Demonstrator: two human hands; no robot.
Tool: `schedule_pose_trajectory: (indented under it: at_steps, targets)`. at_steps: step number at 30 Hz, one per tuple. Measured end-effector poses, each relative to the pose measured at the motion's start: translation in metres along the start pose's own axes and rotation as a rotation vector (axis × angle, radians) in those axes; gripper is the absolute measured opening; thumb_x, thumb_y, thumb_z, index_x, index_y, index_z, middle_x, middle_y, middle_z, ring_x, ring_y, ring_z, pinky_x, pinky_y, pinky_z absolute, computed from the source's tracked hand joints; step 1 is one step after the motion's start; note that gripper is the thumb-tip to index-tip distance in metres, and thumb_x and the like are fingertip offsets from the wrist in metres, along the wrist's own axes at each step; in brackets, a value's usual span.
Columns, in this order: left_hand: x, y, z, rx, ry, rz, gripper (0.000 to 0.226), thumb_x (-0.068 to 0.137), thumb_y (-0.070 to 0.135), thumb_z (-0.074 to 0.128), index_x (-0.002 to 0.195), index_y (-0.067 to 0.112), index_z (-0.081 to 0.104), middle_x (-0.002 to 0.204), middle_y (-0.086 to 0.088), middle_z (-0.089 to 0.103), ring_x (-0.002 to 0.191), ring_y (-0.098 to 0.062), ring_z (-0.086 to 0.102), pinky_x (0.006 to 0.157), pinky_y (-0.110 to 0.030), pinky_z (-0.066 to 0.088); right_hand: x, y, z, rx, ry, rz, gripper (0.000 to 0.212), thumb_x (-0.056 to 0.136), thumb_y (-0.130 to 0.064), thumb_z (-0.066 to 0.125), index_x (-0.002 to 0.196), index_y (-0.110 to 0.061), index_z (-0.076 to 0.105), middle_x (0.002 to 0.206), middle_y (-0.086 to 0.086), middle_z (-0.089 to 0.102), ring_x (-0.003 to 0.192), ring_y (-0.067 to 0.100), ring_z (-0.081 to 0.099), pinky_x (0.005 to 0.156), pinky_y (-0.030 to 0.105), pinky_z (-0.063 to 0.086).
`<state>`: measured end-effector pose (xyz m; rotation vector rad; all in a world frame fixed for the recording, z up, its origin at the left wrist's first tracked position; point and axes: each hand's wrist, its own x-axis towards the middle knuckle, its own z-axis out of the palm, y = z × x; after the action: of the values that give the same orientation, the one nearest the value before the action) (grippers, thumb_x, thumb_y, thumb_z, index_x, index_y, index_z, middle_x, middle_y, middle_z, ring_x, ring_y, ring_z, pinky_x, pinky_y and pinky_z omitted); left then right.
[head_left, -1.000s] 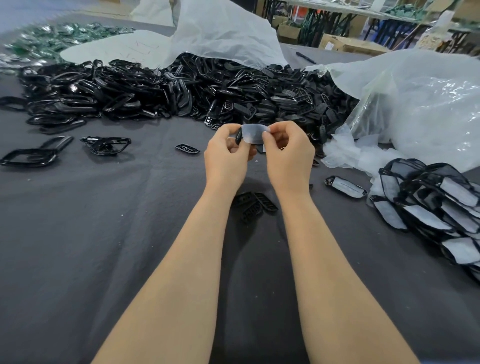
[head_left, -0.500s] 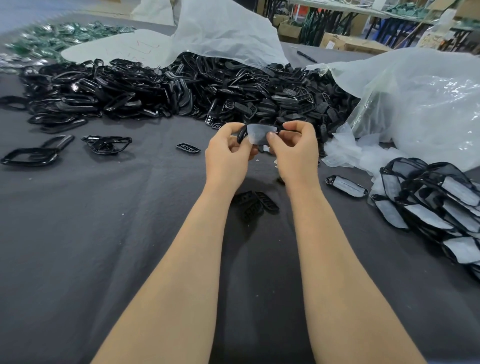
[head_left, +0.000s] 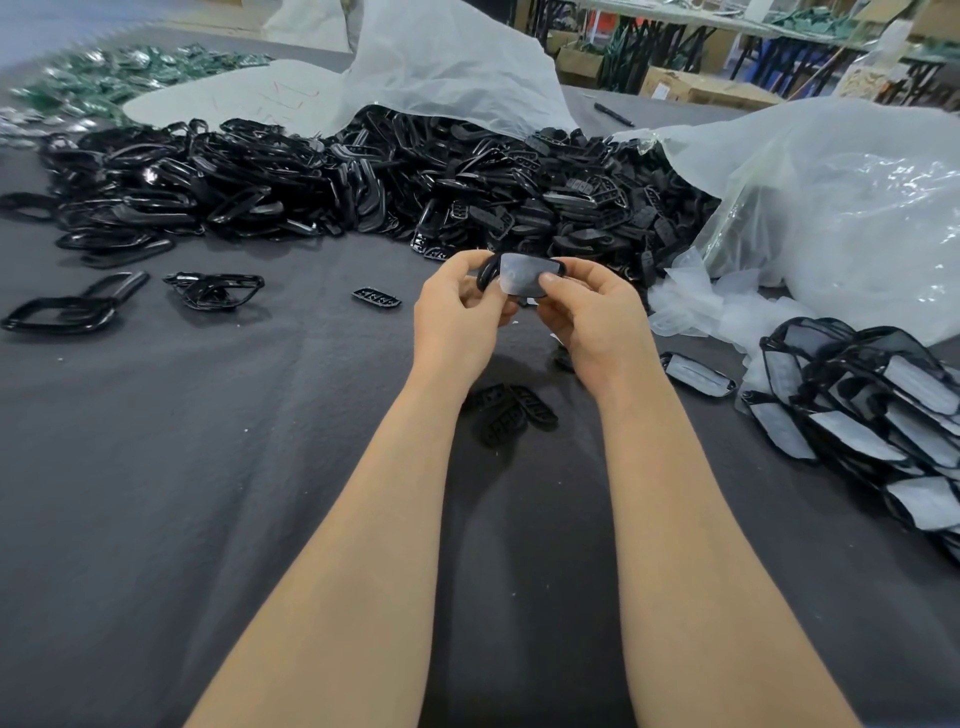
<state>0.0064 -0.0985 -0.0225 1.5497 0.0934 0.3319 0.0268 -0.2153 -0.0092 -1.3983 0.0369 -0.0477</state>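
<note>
Both my hands hold one small black plastic frame (head_left: 485, 273) above the dark cloth, with a translucent grey film patch (head_left: 522, 275) over its face. My left hand (head_left: 460, 317) grips the frame's left end with curled fingers. My right hand (head_left: 592, 317) pinches the right end, its thumb pressing on the film. Three small black grille inserts (head_left: 511, 413) lie on the cloth just below my wrists.
A big heap of black frames and inserts (head_left: 363, 182) spreads across the back under a white plastic bag (head_left: 452, 67). Film-covered frames (head_left: 872, 410) are stacked at the right beside a clear bag (head_left: 841, 218). Loose frames (head_left: 57, 312) and one insert (head_left: 376, 298) lie at the left.
My hands have shifted apart on the piece; the right thumb slid rightwards along the film, and more of the film-covered face now shows between them.
</note>
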Motion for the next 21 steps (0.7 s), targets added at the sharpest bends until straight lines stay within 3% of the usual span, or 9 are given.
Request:
schedule_pose_trajectory:
  at_steps: [6,9,12,21]
  targets:
    - [0.0010,-0.0012,-0.0008,0.020,0.010,0.001,0.017,0.093,0.013,0.060,0.103,0.026,0.061,0.067,0.010,0.065,0.060,0.004,0.062,0.076,-0.024,0.057,-0.0013,0.0014,0.0003,-0.144,0.042,-0.050,0.011,0.088,-0.005,0.063,0.088,-0.016,0.064,0.084,0.001,0.067,0.074,0.010,0.062,0.065,0.017,0.051]
    - [-0.0008,0.0001,-0.0006,0.044,0.023,0.019,0.027,0.093,0.015,0.061,0.088,0.041,0.057,0.063,0.013,0.063,0.060,0.005,0.062,0.077,-0.027,0.056,-0.0020,0.0007,-0.0006,-0.223,0.053,-0.094,0.009,0.087,-0.006,0.065,0.088,-0.015,0.063,0.081,0.002,0.067,0.069,0.008,0.063,0.063,0.016,0.051]
    - [-0.0021,0.0014,-0.0010,0.064,0.034,0.033,0.034,0.093,0.014,0.058,0.083,0.046,0.054,0.061,0.014,0.062,0.060,0.006,0.062,0.076,-0.025,0.057,-0.0035,-0.0004,-0.0022,-0.222,0.035,-0.091,0.008,0.087,-0.007,0.065,0.088,-0.014,0.064,0.078,0.002,0.068,0.065,0.006,0.064,0.063,0.015,0.052]
    - [-0.0019,0.0017,-0.0004,0.100,0.019,0.018,0.020,0.093,0.015,0.058,0.104,0.032,0.060,0.063,0.014,0.060,0.064,0.002,0.062,0.081,-0.031,0.058,-0.0021,0.0003,-0.0021,-0.152,0.030,0.006,0.010,0.088,-0.005,0.063,0.087,-0.015,0.062,0.079,0.001,0.065,0.069,0.009,0.062,0.064,0.019,0.051]
